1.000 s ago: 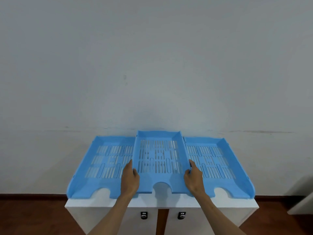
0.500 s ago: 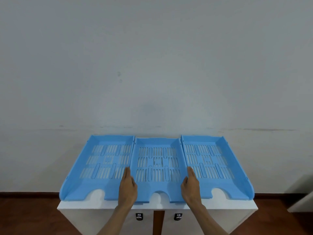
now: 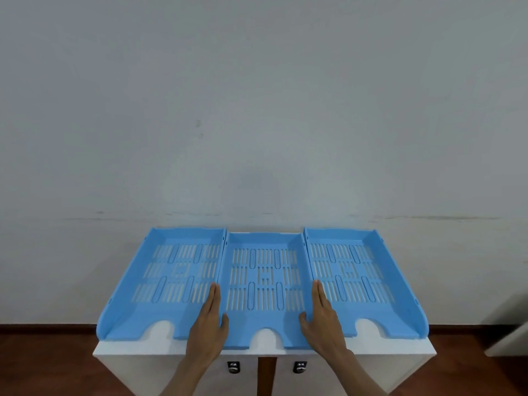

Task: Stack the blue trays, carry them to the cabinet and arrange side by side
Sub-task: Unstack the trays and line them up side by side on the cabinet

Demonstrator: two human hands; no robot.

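Three slotted blue trays lie flat side by side on the white cabinet (image 3: pixel 400 348): the left tray (image 3: pixel 177 270), the middle tray (image 3: pixel 264 270) and the right tray (image 3: pixel 348 270). My left hand (image 3: pixel 207 324) clasps the middle tray's left wall near its front, thumb inside and fingers stretched along the outside. In the same way, my right hand (image 3: pixel 324 324) clasps its right wall. The middle tray's front edge sticks out slightly nearer to me than its neighbours' front edges.
The trays cover almost the whole cabinet top, up to the grey wall (image 3: pixel 263 110) behind. Two small locks (image 3: pixel 234 367) (image 3: pixel 299 367) sit on the cabinet front. Brown wooden floor (image 3: pixel 43 364) lies on both sides, and a white object (image 3: pixel 511 335) stands at the right edge.
The middle tray, held raised over the other two a second ago, has come down flat between them. Both hands stayed on its side walls, fingers now straighter.
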